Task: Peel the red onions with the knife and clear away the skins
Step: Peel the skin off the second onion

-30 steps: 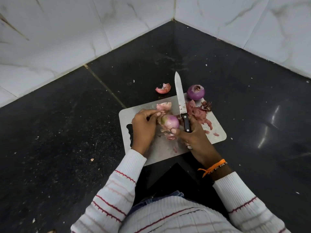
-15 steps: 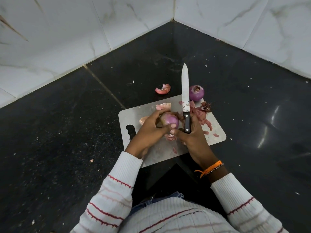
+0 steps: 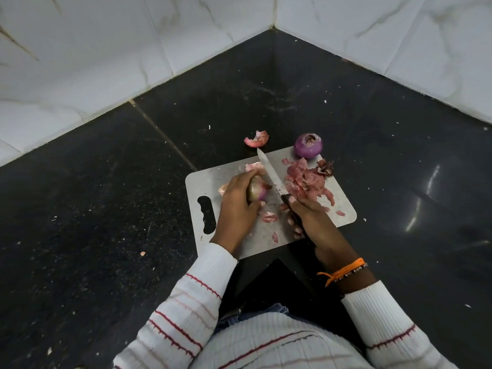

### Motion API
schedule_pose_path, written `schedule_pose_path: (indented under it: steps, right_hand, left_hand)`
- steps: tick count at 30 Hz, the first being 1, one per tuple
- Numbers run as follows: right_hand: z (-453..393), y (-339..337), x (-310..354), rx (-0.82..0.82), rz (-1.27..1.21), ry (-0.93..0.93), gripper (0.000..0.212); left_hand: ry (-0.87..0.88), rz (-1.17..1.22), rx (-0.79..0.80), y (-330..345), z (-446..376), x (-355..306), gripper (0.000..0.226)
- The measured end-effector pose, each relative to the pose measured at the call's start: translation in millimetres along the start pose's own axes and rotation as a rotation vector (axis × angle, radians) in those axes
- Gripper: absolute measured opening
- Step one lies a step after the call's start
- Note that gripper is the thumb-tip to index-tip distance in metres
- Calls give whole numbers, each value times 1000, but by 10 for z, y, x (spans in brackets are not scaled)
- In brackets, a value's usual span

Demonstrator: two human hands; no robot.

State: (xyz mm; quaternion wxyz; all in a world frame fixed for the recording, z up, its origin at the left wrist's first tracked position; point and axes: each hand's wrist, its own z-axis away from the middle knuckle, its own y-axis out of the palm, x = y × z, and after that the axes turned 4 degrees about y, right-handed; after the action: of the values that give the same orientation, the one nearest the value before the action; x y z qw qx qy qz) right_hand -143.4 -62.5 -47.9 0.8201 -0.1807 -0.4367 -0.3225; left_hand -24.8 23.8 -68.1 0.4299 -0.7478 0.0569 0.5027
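- The dark counter (image 3: 93,209) fills most of the frame, with pale wall tiles (image 3: 80,49) across the top; the person works in the corner, probably so that scraps stay contained.
- The cutting board (image 3: 213,182) lies just right of centre, its handle slot at its left edge, giving a flat surface that catches the skins.
- The left hand (image 3: 235,206), at the centre of the frame, curls its fingers over a partly peeled onion (image 3: 257,191) and presses it down on the board, likely to stop it rolling while the blade works.
- A loose piece of skin (image 3: 256,139) sits on the counter just beyond the board's far edge, apart from the rest; it will need gathering up.
- The knife (image 3: 270,173) slants from lower right to upper left, its blade just beside the held onion's exposed end, which suggests a trim or a lift of the next layer.
- The right hand (image 3: 310,217), right of centre, wraps its fingers round the knife's dark handle, with the thumb resting near the blade's base, apparently for control.
- A heap of peeled skins (image 3: 306,182) lies on the board's right half, pushed away from the working spot.
- A second onion (image 3: 308,145), smooth and purple, rests at the board's far right corner; it looks already peeled and set aside.
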Motion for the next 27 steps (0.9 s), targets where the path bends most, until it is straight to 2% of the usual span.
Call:
schedule_pose_path:
  steps: [2, 6, 9, 13, 18, 23, 27]
  right_hand:
    - [-6, 3, -12, 8, 11, 4, 24]
    - [-5, 11, -17, 20, 87, -53, 2]
    - [-1, 5, -4, 53, 21, -33, 14]
    - [11, -11, 8, 263, -354, 84, 36]
    - [-37, -39, -8, 405, -540, 161, 51]
    - [-49, -72, -5, 385, -542, 171, 55]
    - [5, -66, 36, 293, -465, 149, 31]
  left_hand:
    - [-7, -17, 33, -10, -5, -10, 64]
    - [-1, -70, 51, -36, -18, 2, 61]
    - [-21, -78, 52, -40, -26, 13, 60]
    - [-68, -28, 31, -11, -25, 8, 56]
    - [-85, -7, 30, -3, -24, 2, 51]
    - [-101, -24, 9, 3, -13, -8, 48]
    - [-119, -23, -1, 6, -17, -18, 49]
